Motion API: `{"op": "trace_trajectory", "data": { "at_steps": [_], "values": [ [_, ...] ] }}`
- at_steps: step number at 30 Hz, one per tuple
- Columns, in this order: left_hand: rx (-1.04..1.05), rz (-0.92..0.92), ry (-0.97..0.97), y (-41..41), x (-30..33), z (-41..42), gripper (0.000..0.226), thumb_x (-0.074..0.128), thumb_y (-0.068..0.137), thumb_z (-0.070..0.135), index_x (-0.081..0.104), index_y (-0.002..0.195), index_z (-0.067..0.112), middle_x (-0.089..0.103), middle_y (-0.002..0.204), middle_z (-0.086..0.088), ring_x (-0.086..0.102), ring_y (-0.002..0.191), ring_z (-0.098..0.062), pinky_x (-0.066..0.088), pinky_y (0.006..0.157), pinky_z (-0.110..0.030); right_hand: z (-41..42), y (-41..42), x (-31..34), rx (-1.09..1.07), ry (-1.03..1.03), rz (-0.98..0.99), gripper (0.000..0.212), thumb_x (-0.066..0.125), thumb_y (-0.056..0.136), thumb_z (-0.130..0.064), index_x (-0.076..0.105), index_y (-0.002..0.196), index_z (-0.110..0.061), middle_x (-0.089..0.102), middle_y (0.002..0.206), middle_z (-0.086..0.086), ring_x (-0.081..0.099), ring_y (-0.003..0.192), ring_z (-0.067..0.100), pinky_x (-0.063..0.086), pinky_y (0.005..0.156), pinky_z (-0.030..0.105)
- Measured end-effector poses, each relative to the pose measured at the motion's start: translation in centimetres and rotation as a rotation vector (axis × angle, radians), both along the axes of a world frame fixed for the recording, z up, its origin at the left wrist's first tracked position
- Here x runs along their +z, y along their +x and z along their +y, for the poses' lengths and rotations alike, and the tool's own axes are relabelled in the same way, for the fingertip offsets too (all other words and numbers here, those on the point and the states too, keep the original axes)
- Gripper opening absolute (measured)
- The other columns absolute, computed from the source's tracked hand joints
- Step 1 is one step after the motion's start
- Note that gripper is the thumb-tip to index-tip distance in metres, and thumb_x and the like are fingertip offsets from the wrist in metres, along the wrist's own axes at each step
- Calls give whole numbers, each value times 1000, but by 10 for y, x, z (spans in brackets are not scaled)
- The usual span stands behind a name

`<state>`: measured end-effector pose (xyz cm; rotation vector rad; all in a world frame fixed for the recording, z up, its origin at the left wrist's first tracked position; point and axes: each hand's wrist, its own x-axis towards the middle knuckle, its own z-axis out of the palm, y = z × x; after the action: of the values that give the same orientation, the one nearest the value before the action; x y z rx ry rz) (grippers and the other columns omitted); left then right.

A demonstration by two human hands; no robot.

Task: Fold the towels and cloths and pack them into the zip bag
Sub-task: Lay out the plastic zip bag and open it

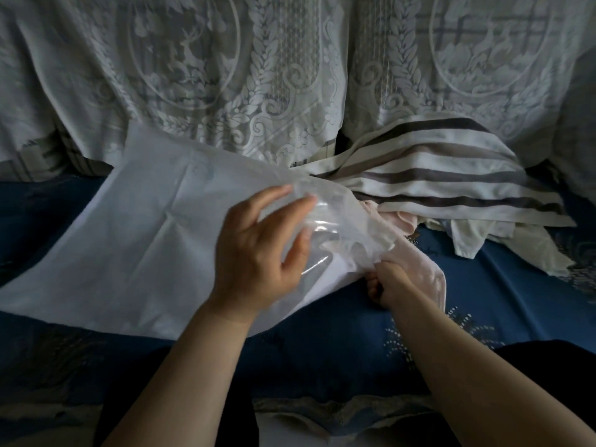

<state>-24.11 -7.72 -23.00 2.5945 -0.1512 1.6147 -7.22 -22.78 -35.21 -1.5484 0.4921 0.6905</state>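
A dark blue patterned cover (467,333) spreads across the seat surface, printed with pale dotted and floral motifs. Directly behind the cover, white lace drapes (232,75) hang over two upright back cushions, each worked with an oval deer medallion and leaf borders. A dark gap (340,145) separates the two lace-draped cushions just above the cover's rear edge. Plaid fabric (58,156) shows beneath the lace behind the cover's left end. A scalloped trim (338,411) borders the cover's front edge.
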Motion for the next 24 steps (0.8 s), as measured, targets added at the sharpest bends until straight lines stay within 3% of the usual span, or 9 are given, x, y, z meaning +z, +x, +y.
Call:
{"op": "trace_trajectory", "data": {
  "at_steps": [2, 4, 7, 10, 12, 14, 18, 21, 24],
  "values": [
    [-81, 153, 20, 1, -1, -8, 37, 54, 91, 15, 59, 127, 6, 56, 127, -6, 47, 124, -20, 43, 95, -34, -1, -1, 1, 3, 22, 16, 25, 34, 94, -9, 50, 77, -15, 39, 54, 1, 31, 39, 9, 25, 31, 12],
    [-80, 170, -10, 1, -3, -12, 36, 53, 89, 12, 60, 125, 7, 58, 122, -7, 49, 120, -20, 44, 93, -30, -1, -2, 0, 41, 53, 0, 21, 36, 94, -9, 51, 81, -16, 41, 54, 1, 33, 39, 9, 27, 31, 13],
    [51, 44, -201, 4, -6, 5, 20, 59, 88, 13, 69, 106, 13, 63, 102, -9, 57, 94, -24, 46, 84, -25, -7, -9, -3, 103, 126, -114, 14, 48, 94, -8, 52, 81, -13, 45, 55, 5, 40, 35, 10, 35, 32, 17],
    [128, -114, -449, 9, -5, 28, 11, 52, 95, 14, 62, 96, 10, 51, 108, -15, 51, 98, -34, 38, 97, -25, -8, -19, -1, 218, 48, -234, 12, 49, 96, -10, 58, 88, -12, 52, 58, 8, 49, 40, 15, 44, 37, 23],
    [81, -177, -461, 11, -1, 31, 12, 47, 96, 7, 58, 94, 5, 46, 114, -15, 52, 101, -28, 41, 98, -29, -1, -25, 1, 317, -57, -302, 16, 45, 97, -12, 60, 91, -13, 55, 60, 8, 49, 43, 16, 43, 38, 22],
    [27, -189, -365, 11, 3, 29, 13, 45, 95, 4, 58, 94, 3, 56, 105, -12, 52, 94, -18, 43, 88, -24, 10, -29, 1, 320, -114, -353, 19, 42, 97, -11, 60, 92, -11, 55, 60, 8, 46, 41, 16, 40, 37, 21],
    [79, -152, -106, 20, 16, 42, 10, 55, 91, 5, 56, 95, 14, 64, 94, -9, 54, 86, -23, 43, 75, -36, 35, -37, -7, -48, 12, -248, 26, 37, 92, -6, 58, 107, -7, 61, 64, 9, 51, 42, 15, 45, 43, 24],
    [279, -15, -179, 26, 27, 66, 15, 61, 87, 12, 69, 96, 21, 63, 103, -5, 52, 93, -29, 41, 78, -37, 64, -54, -8, -430, 430, -23, 30, 38, 96, -5, 50, 122, -13, 67, 89, 13, 62, 59, 18, 55, 51, 28],
    [317, 96, -334, 21, 25, 83, 19, 58, 89, 15, 70, 103, 17, 58, 108, -10, 55, 95, -35, 46, 81, -41, 97, -72, -4, -439, 597, 85, 27, 41, 97, -5, 49, 119, -17, 65, 85, 11, 62, 65, 18, 56, 55, 28]
  ]
}}
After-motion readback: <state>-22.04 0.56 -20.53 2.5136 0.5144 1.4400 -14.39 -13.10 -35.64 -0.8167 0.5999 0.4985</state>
